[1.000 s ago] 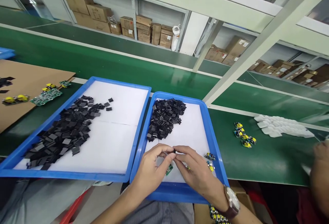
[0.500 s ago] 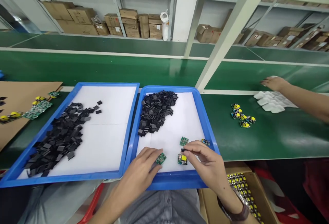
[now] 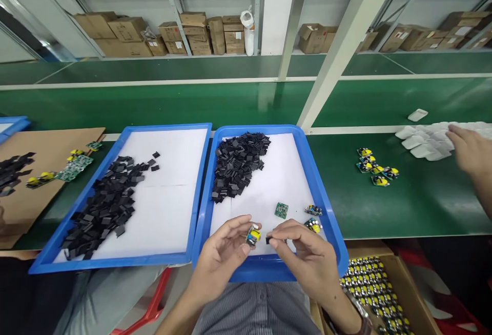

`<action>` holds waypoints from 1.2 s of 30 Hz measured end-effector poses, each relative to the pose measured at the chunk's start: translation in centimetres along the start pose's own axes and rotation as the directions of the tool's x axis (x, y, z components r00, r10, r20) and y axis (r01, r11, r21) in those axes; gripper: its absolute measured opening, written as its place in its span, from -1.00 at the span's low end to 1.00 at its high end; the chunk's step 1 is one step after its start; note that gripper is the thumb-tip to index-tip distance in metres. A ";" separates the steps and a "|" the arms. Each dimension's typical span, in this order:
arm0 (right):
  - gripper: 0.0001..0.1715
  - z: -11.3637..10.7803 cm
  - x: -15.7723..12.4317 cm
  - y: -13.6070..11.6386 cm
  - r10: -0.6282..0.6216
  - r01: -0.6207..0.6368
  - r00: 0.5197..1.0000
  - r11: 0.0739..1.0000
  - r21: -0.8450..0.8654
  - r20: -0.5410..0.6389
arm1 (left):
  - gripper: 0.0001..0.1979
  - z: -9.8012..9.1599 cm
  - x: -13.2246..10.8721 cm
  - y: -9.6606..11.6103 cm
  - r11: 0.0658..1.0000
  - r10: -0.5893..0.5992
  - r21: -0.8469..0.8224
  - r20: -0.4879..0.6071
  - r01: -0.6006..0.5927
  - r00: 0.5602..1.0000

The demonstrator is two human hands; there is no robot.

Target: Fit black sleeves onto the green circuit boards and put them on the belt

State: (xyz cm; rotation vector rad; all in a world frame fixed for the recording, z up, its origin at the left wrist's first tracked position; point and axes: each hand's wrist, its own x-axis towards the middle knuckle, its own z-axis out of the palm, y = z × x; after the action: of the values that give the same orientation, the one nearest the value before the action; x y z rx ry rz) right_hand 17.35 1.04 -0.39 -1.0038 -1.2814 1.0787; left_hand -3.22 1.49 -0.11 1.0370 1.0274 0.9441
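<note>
My left hand (image 3: 225, 253) holds a small circuit board (image 3: 253, 235) between thumb and fingers, its yellow component showing, just above the front of the blue tray (image 3: 265, 272). Close to its right, my right hand (image 3: 307, 255) pinches a small flat black piece (image 3: 268, 240). Beyond my hands a green circuit board (image 3: 281, 210) lies flat on the tray's white lining. Two more boards rest by the tray's right side: a populated board (image 3: 313, 210) and, nearer me, a yellow-topped board (image 3: 313, 225) partly behind my right hand. A heap of black pieces (image 3: 238, 163) fills the tray's far left.
A second blue tray (image 3: 126, 262) with black pieces stands at left, beside cardboard (image 3: 46, 140) carrying boards. At right are a cluster of boards (image 3: 374, 165), white pieces (image 3: 426, 142) under another person's hand (image 3: 467, 145), and a box of boards (image 3: 415, 294). A post (image 3: 342, 42) rises behind.
My left hand has turned palm-up, and a board's yellow-component side now shows in it. The yellow-topped board near my right fingers now shows farther right. The other person's hand has moved right, leaving a white piece.
</note>
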 end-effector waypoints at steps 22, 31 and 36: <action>-0.88 1.7 -0.6 0.5 0.097 -0.098 0.995 0.995 0.033 0.033 | -0.66 -1.1 -1.3 0.1 0.986 0.097 0.131 0.033 -0.100 0.995; -0.72 2.0 -0.9 0.6 -0.004 0.006 0.997 0.999 -0.031 0.077 | -0.67 -1.0 -0.9 0.1 0.990 0.009 -0.138 0.126 0.008 0.992; -0.71 2.0 -1.1 0.5 0.021 -0.022 0.998 1.000 0.007 0.060 | -0.54 -1.0 -1.2 0.1 0.997 -0.056 -0.045 0.095 0.060 0.994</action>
State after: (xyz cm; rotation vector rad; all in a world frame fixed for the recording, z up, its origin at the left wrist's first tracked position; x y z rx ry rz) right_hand 15.37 0.06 -1.03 -0.9881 -1.3168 1.1365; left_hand -4.53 0.56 0.01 0.9971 0.9477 0.8607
